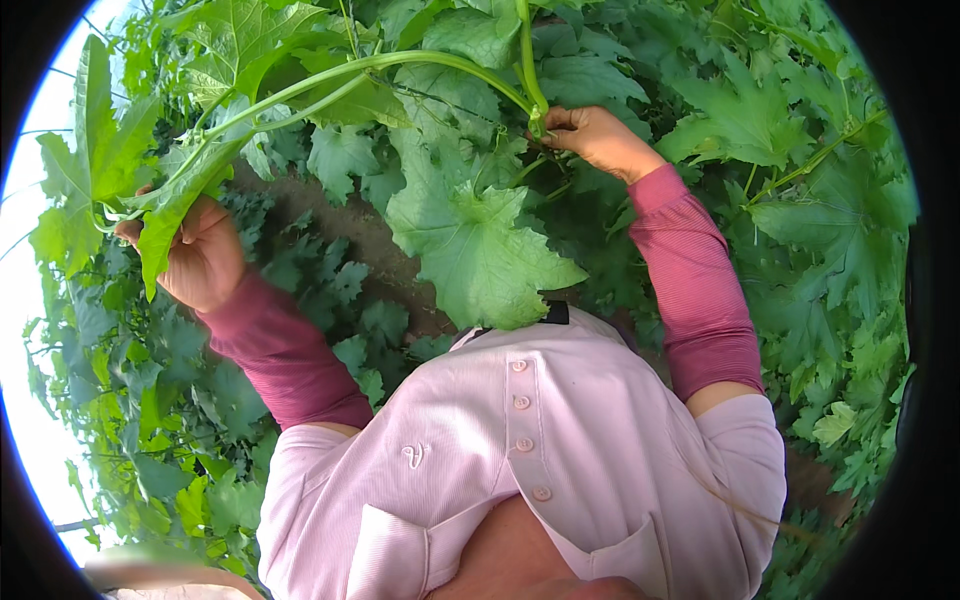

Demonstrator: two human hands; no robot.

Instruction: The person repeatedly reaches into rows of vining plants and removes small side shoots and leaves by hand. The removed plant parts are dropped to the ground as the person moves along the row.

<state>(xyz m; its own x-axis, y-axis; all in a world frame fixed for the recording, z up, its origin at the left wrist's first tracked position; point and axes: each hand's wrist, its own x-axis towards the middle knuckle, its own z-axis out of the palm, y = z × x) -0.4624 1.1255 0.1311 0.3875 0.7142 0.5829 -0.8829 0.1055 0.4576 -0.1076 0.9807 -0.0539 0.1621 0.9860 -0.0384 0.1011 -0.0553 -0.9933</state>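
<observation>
A long green stem of a climbing, gourd-like vine (442, 57) arches between my two hands. My right hand (596, 141) pinches the vine at a thick node (537, 120), where another upright stem (528, 56) meets it. At the left, my left hand (202, 251) is raised around the vine's leafy young end, and its fingertips are partly hidden behind a folded leaf (169, 217). A large lobed leaf (480, 244) hangs between my arms, in front of my waist.
Dense lobed foliage (817, 217) crowds the right side, with more leafy plants (165, 420) at the left. Brown soil (375, 240) shows between the plants. Thin lines (56, 131) cross the bright background at the far left.
</observation>
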